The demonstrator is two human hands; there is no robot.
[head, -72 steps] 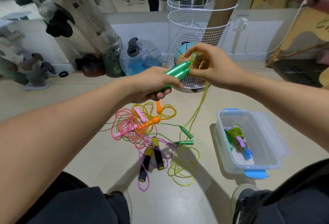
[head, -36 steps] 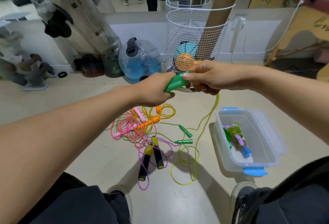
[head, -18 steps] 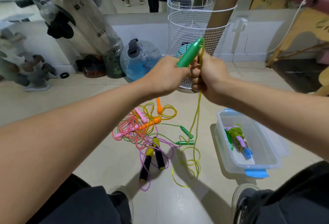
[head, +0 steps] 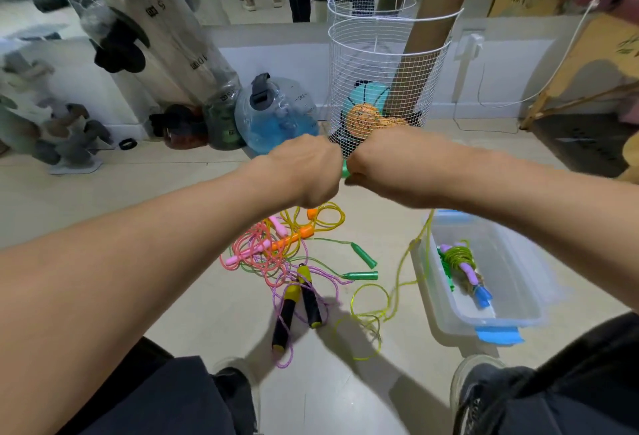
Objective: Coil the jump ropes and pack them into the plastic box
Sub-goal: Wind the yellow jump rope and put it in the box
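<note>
Packing has barely begun: one coiled rope bundle lies in the clear plastic box, a tangle of coloured ropes waits on the floor, and your left hand and right hand both grip the green handles of the yellow-green rope

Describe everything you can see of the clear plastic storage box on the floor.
The clear plastic storage box is rectangular, open-topped, with translucent walls and a blue latch at its near end. It sits on the beige floor, right of the loose rope pile. Inside lies one coiled bundle: yellow-green cord around purple and blue handles. A yellow-green cord runs past its left wall.
</note>
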